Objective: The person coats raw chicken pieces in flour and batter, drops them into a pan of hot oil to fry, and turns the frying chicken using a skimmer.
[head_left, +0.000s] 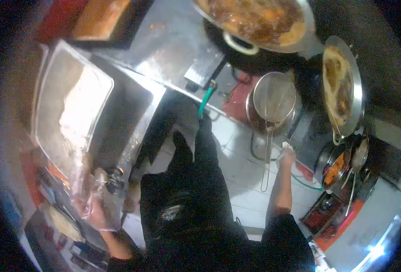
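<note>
Clear, crinkled plastic (103, 197) surrounds my left hand (97, 215), which is at the near end of a metal tray (112, 81) holding white powder (82, 104). Motion blur and the plastic hide how those fingers are set. On the other side, my right hand (286, 157) is stretched forward with its fingers closed around a small whitish thing (287, 146) that I cannot make out. Just left of that hand hangs the long wire handle of a round mesh strainer (275, 97), which rests over a metal pot (282, 129).
A large wok (307, 43) of bubbling oil with browning food stands at the top, and a second oil pan (357, 90) is to the right. Orange food sits in a smaller pan (336, 170) below it. A green hose (205, 102) runs by the metal counter (164, 45).
</note>
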Motion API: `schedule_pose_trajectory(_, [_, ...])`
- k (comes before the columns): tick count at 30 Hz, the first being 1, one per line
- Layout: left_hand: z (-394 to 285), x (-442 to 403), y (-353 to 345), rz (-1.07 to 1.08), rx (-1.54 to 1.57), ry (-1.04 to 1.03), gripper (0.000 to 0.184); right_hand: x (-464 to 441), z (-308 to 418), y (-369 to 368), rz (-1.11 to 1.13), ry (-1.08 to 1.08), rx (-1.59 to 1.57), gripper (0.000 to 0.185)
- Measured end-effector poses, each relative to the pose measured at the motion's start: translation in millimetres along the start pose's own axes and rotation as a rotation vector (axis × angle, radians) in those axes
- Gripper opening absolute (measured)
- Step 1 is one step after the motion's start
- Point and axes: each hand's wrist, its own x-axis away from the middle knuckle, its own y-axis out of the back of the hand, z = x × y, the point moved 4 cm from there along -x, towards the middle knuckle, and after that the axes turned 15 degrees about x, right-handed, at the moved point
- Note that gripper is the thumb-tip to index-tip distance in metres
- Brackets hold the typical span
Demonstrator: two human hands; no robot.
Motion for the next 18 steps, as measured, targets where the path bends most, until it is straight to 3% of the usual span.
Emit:
schedule_pose_trajectory(1, [6.5,2.9,6.5,-0.029,-0.024,-0.011,0.046,-0.9,4.0,-0.1,0.019,0.03,0.018,0.016])
schedule_pose_trajectory(3, [15.6,9.0,21.4,-0.082,-0.059,-0.032,0.044,14.4,-12.0,-41.0,0.38,-1.022,-1.249,0.017])
schedule_pose_trajectory(4, [20.4,11.9,27.2,-0.104,-0.077,-0.043,0.043,17.8,-10.6,-44.9,0.209,-0.969,-1.506,0.018])
schedule_pose_trajectory(7, [28.5,18.3,41.7,-0.142,-0.142,-0.091,0.041,10.7,-10.9,-39.1,0.307,-1.085,-1.457,0.019])
schedule_pose_trajectory(8, [29.9,20.4,44.7,-0.148,-0.17,-0.11,0.04,14.8,-15.5,-50.2,0.306,-1.083,-1.456,0.019])
schedule_pose_trajectory(9, [30.6,21.5,47.6,-0.157,-0.193,-0.128,0.039,16.0,-28.3,-62.2,0.191,-0.687,-0.94,0.018])
schedule_pose_trajectory(11, [32.8,23.2,49.3,-0.164,-0.231,-0.157,0.037,8.6,-26.0,-55.2,0.075,-0.294,-0.422,0.018])
schedule_pose_trajectory(13, [34.3,24.4,51.7,-0.166,-0.281,-0.188,0.036,2.8,-20.9,-32.3,0.315,-0.215,-0.069,0.014])
schedule_pose_trajectory(14, [34.0,24.4,52.6,-0.169,-0.303,-0.206,0.035,3.0,-17.2,-27.7,0.316,-0.215,-0.068,0.014])
schedule_pose_trajectory(15, [33.8,25.3,53.5,-0.161,-0.343,-0.231,0.034,3.5,-16.4,-24.4,0.301,-0.35,-0.353,0.015])
schedule_pose_trajectory(17, [32.0,24.1,54.3,-0.133,-0.478,-0.333,0.032,5.0,-19.8,-25.1,0.281,-0.482,-0.637,0.016])
schedule_pose_trajectory(18, [32.0,24.2,54.6,-0.127,-0.516,-0.363,0.031,2.1,-18.9,-20.9,0.182,-0.266,-0.362,0.018])
